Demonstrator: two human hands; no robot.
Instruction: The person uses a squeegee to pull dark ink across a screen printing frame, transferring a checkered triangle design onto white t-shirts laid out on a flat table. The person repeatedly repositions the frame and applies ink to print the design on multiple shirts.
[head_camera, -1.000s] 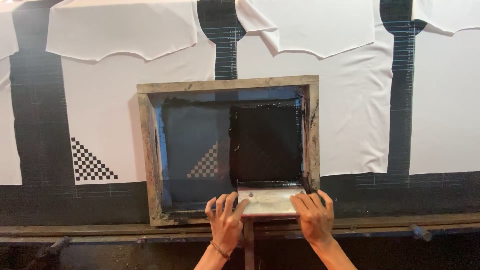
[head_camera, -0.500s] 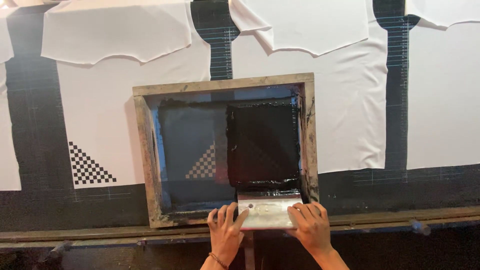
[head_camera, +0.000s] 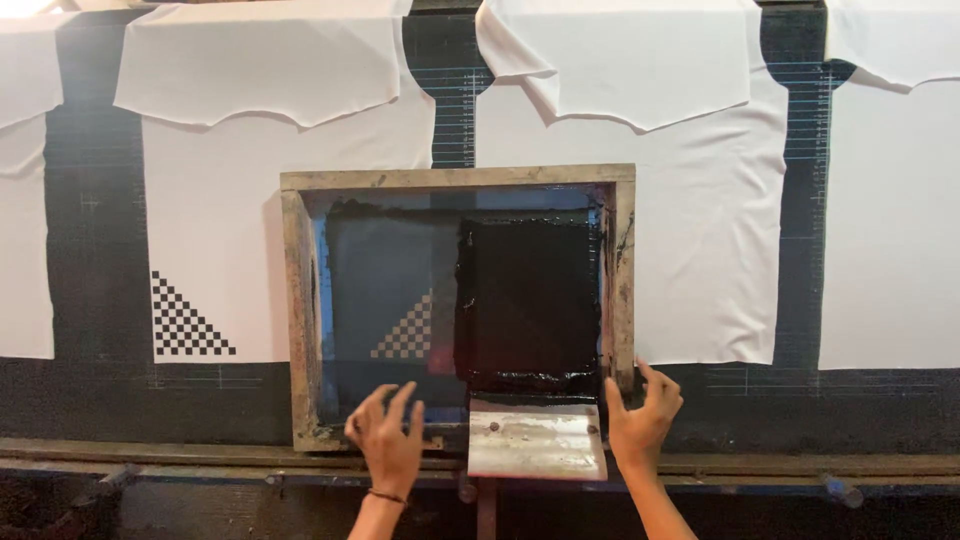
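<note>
Head view: the left hand (head_camera: 388, 440) has its fingers (head_camera: 402, 402) spread apart over the lower rail of the wooden screen frame (head_camera: 458, 179), gripping nothing. The right hand (head_camera: 642, 420) also has its fingers apart, loosely curled just beside the frame's lower right corner. Between the hands, a pale squeegee (head_camera: 537, 439) rests at the near edge of the frame, below a broad band of black ink (head_camera: 528, 305) on the mesh. A faint checkered triangle shows through the mesh. The frame lies on a long dark gridded surface (head_camera: 90, 270) covered with white fabric pieces (head_camera: 700, 250); one at the left bears a printed black checkered triangle (head_camera: 185, 318). A metal rail (head_camera: 150, 455) runs along the near edge.
</note>
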